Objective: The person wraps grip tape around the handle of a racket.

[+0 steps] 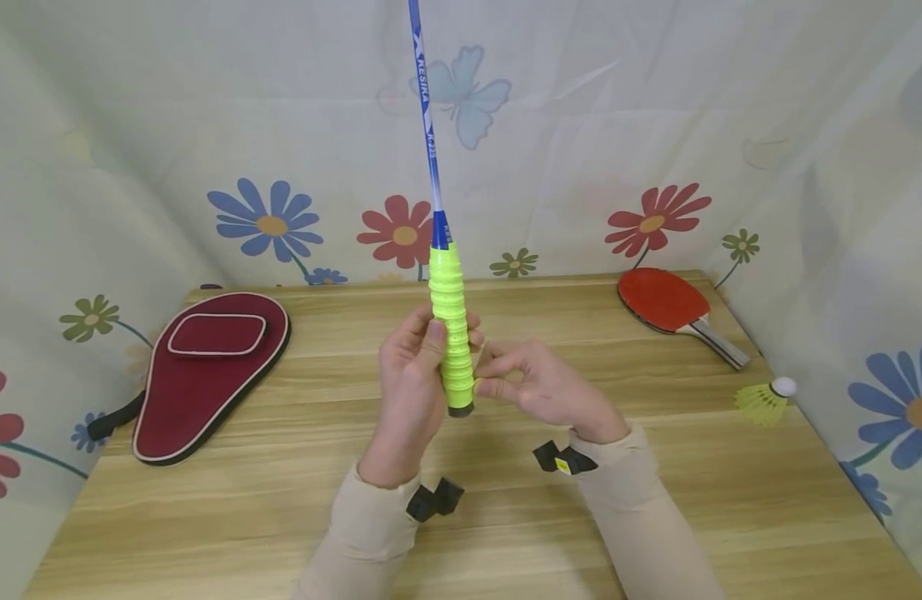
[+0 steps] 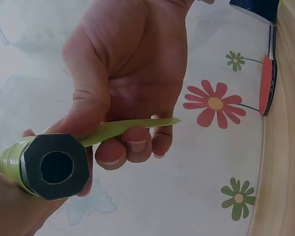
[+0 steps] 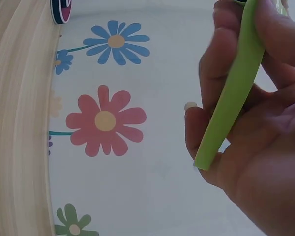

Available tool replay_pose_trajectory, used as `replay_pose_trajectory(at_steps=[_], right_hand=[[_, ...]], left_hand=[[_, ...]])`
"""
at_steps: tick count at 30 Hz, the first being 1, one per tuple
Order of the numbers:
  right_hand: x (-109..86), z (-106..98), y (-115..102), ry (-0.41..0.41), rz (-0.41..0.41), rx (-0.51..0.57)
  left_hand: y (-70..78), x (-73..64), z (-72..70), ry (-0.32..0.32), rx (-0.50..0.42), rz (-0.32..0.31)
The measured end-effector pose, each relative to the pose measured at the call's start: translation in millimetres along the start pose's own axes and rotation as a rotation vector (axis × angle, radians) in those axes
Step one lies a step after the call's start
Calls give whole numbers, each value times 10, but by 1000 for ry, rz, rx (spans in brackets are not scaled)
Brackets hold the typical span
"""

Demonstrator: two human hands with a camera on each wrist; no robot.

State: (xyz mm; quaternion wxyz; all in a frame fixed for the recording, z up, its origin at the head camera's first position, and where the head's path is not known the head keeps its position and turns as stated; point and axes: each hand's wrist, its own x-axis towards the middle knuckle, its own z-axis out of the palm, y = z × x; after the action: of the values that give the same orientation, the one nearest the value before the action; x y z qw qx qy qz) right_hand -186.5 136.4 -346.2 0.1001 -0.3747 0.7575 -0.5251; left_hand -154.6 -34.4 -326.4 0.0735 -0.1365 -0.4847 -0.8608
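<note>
A badminton racket stands upright in the head view, its blue shaft [image 1: 428, 117] rising out of the frame, so its head is hidden. My left hand [image 1: 413, 367] grips the ridged neon-yellow handle [image 1: 448, 292], thumb along the near side. At the handle's lower end my right hand [image 1: 547, 385] pinches the loose end of the yellow grip tape [image 3: 231, 93] between thumb and fingers. In the left wrist view the tape [image 2: 115, 129] stretches from the handle beside its dark butt cap [image 2: 36, 169]. The tape's free end lies across the right fingers.
A dark red paddle case [image 1: 206, 375] lies at the left of the wooden table [image 1: 506, 533]. To the right are a red table tennis paddle [image 1: 663, 300] and a yellow shuttlecock [image 1: 764, 402]. A flower-print curtain [image 1: 551, 217] surrounds the table's back and sides.
</note>
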Motion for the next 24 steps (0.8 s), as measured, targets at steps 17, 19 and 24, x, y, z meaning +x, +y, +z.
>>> replay_pose_trajectory(at_steps=[17,19,24], right_hand=[[18,48,10,-70,6,122],[20,56,10,-68,-4,129],[12,65,4,-25,-25,112]], left_hand=[[-4,14,-39,-99,-65,-23],[-5,28,-50,-118,-121,-40],[-3,55,-56,-108,-83,-34]])
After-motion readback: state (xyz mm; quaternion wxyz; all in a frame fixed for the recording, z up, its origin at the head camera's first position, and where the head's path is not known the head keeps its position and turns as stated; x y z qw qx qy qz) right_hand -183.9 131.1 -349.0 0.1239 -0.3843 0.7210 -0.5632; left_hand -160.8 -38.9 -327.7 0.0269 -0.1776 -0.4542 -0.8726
